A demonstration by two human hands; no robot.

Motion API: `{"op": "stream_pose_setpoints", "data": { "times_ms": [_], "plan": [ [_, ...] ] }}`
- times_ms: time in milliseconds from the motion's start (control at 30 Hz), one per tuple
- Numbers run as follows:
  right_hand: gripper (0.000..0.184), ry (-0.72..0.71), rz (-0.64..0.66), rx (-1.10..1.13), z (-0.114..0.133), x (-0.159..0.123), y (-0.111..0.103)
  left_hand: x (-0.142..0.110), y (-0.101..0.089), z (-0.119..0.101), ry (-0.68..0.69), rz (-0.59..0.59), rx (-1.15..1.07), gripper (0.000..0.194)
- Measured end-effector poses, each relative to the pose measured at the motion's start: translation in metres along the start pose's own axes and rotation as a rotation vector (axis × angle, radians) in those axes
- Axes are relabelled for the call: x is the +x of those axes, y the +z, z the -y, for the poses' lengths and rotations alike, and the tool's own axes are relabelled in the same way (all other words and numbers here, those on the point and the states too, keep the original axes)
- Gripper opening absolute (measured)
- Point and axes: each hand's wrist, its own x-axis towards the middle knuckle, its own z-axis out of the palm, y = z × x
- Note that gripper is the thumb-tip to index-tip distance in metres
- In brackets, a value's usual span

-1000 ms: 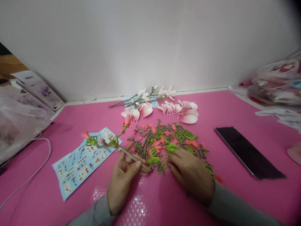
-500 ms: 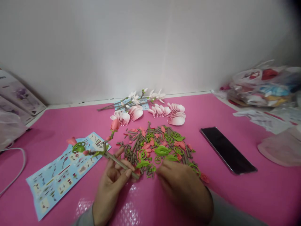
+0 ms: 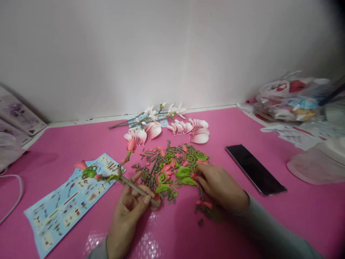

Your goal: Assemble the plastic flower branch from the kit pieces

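My left hand (image 3: 132, 207) is closed around the brown stem of a toy flower branch (image 3: 140, 189). The branch points up and left, bearing a coral bud (image 3: 131, 145), a round green part (image 3: 90, 172) and green leaf pieces. At the right side of a heap of loose building pieces (image 3: 153, 176), my right hand (image 3: 215, 183) has its fingers bent and pressed together among coral and brown parts. What lies between those fingertips is hidden. Just below them, some brown and coral pieces (image 3: 206, 207) are blurred in the shade of the hand.
A blue instruction sheet (image 3: 67, 208) lies under the branch's left end. Pale pink petals (image 3: 153, 130) and a white-flowered branch (image 3: 151, 115) are at the back. To the right are a phone (image 3: 254, 169) and plastic bags (image 3: 283, 97); boxes (image 3: 18, 115) stand left.
My right hand has moved up and right to the heap's right side. Several brown and coral pieces there have shifted towards me. My left hand keeps its hold; the view has shifted slightly.
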Motion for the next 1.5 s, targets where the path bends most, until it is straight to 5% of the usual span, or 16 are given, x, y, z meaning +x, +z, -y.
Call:
{"op": "stream_pose_setpoints", "data": {
  "times_ms": [267, 567, 800, 1233, 1367, 1500],
  "plan": [
    [0.019, 0.044, -0.084, -0.022, -0.010, -0.001, -0.008, -0.002, 0.000, 0.001, 0.011, 0.017, -0.023, 0.066],
    [0.014, -0.125, 0.176, 0.107, -0.003, -0.009, -0.015, -0.002, -0.002, 0.003, -0.024, -0.002, -0.039, 0.058],
    [0.018, -0.109, 0.080, -0.015, -0.002, -0.011, 0.006, -0.002, -0.001, 0.005, -0.004, 0.015, -0.051, 0.062],
    [0.015, -0.498, -0.165, -0.200, -0.021, -0.012, 0.021, 0.003, -0.001, 0.009, -0.020, 0.064, -0.108, 0.059],
    [0.017, -0.369, -0.213, 0.056, -0.014, -0.013, 0.014, 0.002, 0.001, 0.011, -0.017, 0.081, -0.127, 0.056],
    [0.017, -0.212, -0.073, 0.553, 0.009, -0.017, 0.009, -0.001, 0.002, 0.013, -0.009, 0.099, -0.140, 0.057]
  ]
}}
